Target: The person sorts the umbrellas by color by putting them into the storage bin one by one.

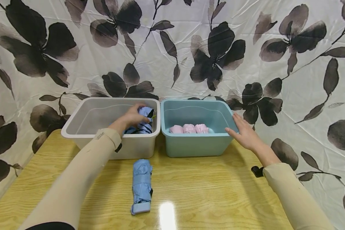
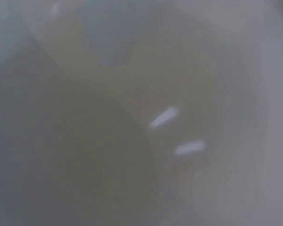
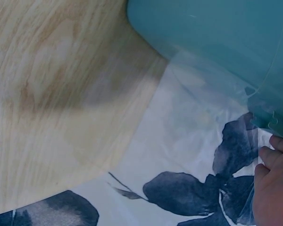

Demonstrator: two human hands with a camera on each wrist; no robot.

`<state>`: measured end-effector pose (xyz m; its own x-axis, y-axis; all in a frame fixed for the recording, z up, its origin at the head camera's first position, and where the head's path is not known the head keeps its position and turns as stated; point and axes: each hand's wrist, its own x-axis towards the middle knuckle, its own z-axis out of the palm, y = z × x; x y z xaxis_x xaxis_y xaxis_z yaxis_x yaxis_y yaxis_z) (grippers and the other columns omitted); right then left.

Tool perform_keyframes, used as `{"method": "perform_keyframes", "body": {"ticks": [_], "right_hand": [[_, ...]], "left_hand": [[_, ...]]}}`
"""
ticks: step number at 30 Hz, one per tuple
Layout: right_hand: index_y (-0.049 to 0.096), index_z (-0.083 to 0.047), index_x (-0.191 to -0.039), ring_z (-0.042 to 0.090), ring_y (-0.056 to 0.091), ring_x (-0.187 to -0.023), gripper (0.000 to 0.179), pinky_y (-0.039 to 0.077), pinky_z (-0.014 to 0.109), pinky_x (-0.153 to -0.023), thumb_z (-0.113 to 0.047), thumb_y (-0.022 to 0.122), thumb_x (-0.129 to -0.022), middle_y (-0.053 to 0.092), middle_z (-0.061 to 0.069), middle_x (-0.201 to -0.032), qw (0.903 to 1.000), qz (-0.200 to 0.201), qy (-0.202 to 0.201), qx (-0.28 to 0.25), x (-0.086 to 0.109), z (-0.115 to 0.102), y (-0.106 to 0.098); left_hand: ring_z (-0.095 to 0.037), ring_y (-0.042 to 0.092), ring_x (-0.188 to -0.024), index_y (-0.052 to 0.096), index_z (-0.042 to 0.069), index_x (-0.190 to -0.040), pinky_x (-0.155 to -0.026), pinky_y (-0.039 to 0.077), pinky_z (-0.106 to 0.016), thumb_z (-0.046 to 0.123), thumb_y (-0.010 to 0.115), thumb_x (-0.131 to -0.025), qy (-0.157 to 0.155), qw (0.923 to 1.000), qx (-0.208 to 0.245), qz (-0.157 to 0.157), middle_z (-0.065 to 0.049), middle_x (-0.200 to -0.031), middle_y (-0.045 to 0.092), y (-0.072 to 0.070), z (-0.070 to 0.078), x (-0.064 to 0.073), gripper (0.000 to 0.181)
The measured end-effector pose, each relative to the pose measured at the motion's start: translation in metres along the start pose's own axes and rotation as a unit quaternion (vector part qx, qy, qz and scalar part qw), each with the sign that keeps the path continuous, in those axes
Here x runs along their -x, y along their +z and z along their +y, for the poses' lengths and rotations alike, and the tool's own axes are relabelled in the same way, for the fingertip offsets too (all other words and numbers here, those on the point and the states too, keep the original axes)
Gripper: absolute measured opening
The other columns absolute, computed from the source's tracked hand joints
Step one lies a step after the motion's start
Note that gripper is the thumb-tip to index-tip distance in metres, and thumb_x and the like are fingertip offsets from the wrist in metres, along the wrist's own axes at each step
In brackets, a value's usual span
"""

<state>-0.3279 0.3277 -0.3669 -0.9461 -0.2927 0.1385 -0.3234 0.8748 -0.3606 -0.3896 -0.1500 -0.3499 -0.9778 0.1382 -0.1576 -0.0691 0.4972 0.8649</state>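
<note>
My left hand [image 1: 133, 116] reaches into the grey bin [image 1: 86, 135], thumb and fingers around a blue folded umbrella [image 1: 145, 127] that stands at the bin's right end. Dark straps or trim show on that umbrella, and the bin's front wall hides its lower part. The left wrist view shows only a blurred pale surface. My right hand [image 1: 245, 132], fingers straight, rests against the right rim of the teal bin [image 1: 194, 145]. In the right wrist view its fingers [image 3: 271, 155] lie along the teal wall. Three pink rolled bundles [image 1: 189, 128] sit side by side in the teal bin.
A light blue folded umbrella [image 1: 141, 185] lies on the wooden table [image 1: 207, 188] in front of the grey bin, handle toward me. Both bins stand side by side at the back, against a floral cloth [image 1: 172, 48].
</note>
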Motion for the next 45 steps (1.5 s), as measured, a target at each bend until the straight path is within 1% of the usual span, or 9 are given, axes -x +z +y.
{"method": "perform_keyframes", "body": {"ticks": [5,11,16,18,23,26,29,38,45], "right_hand": [[0.01,0.002,-0.165,0.047,0.008,-0.158,0.087,0.009,0.064,-0.126,-0.051,0.048,-0.108,0.007,0.024,-0.173,1.0,0.003,-0.005,-0.003,-0.002,-0.003,-0.001],[0.01,0.003,-0.165,0.045,0.008,-0.158,0.088,0.008,0.059,-0.127,-0.053,0.048,-0.108,0.007,0.024,-0.173,1.0,-0.002,-0.007,-0.006,-0.003,-0.003,0.001],[0.01,0.003,-0.165,0.045,0.008,-0.158,0.088,0.008,0.059,-0.128,-0.051,0.049,-0.108,0.008,0.025,-0.172,0.9999,0.004,-0.01,-0.009,-0.002,-0.002,0.003],[0.011,0.004,-0.165,0.046,0.008,-0.158,0.087,0.008,0.059,-0.127,-0.051,0.049,-0.108,0.009,0.025,-0.172,0.9999,0.006,-0.011,-0.009,-0.001,-0.002,0.003],[0.012,0.004,-0.164,0.046,0.01,-0.158,0.087,0.01,0.06,-0.127,-0.05,0.049,-0.108,0.01,0.026,-0.171,0.9998,0.009,-0.014,-0.008,0.0,-0.002,0.004],[0.012,0.004,-0.165,0.046,0.009,-0.158,0.087,0.009,0.06,-0.127,-0.051,0.049,-0.108,0.009,0.025,-0.172,0.9998,0.009,-0.012,-0.01,-0.001,-0.002,0.004],[0.011,0.004,-0.165,0.046,0.008,-0.158,0.088,0.009,0.061,-0.127,-0.051,0.049,-0.107,0.008,0.024,-0.172,0.9999,0.009,-0.008,-0.009,-0.001,-0.002,0.004],[0.01,0.0,-0.166,0.048,0.008,-0.157,0.088,0.011,0.068,-0.123,-0.054,0.048,-0.107,0.006,0.021,-0.174,0.9999,0.005,0.0,-0.011,-0.001,-0.001,0.004],[0.012,0.003,-0.165,0.05,0.009,-0.157,0.087,0.012,0.069,-0.122,-0.051,0.049,-0.108,0.008,0.024,-0.173,0.9999,0.007,-0.001,-0.011,0.001,-0.001,0.002]], "left_hand": [[-0.038,0.049,-0.121,0.031,0.007,-0.161,-0.085,0.058,-0.05,0.006,0.075,-0.091,-0.003,0.9992,-0.023,-0.034,-0.029,-0.151,0.036,0.001,-0.001,0.001,0.082],[-0.041,0.042,-0.136,0.026,0.006,-0.163,-0.096,0.056,-0.054,0.011,0.074,-0.094,-0.01,0.9966,-0.06,-0.057,-0.028,-0.16,0.029,0.001,-0.004,0.003,0.084],[-0.043,0.036,-0.144,0.024,0.007,-0.165,-0.095,0.058,-0.053,0.013,0.075,-0.096,-0.003,0.9938,-0.083,-0.074,-0.027,-0.166,0.021,0.0,-0.005,0.003,0.086],[-0.043,0.038,-0.142,0.022,0.007,-0.165,-0.093,0.059,-0.051,0.012,0.075,-0.095,-0.002,0.992,-0.094,-0.085,-0.027,-0.167,0.019,0.0,-0.006,0.003,0.088],[-0.042,0.045,-0.137,0.021,0.002,-0.165,-0.098,0.057,-0.048,0.004,0.075,-0.093,-0.015,0.9844,-0.101,-0.143,-0.028,-0.167,0.019,-0.001,-0.006,0.005,0.09],[-0.042,0.039,-0.146,0.02,-0.001,-0.164,-0.108,0.051,-0.048,0.002,0.074,-0.093,-0.021,0.9772,-0.098,-0.187,-0.026,-0.169,0.018,-0.001,-0.005,0.006,0.089],[-0.042,0.031,-0.152,0.021,-0.002,-0.164,-0.114,0.045,-0.049,0.003,0.071,-0.095,-0.026,0.9718,-0.101,-0.212,-0.024,-0.17,0.018,-0.001,-0.004,0.007,0.086],[-0.042,0.033,-0.151,0.026,0.0,-0.163,-0.117,0.039,-0.056,0.014,0.071,-0.099,-0.029,0.9734,-0.104,-0.202,-0.025,-0.168,0.025,-0.002,-0.003,0.009,0.079],[-0.04,0.042,-0.146,0.033,-0.001,-0.161,-0.116,0.041,-0.056,0.026,0.064,-0.101,0.018,0.9732,-0.131,-0.188,-0.026,-0.163,0.036,0.005,0.006,0.014,0.072]]}}
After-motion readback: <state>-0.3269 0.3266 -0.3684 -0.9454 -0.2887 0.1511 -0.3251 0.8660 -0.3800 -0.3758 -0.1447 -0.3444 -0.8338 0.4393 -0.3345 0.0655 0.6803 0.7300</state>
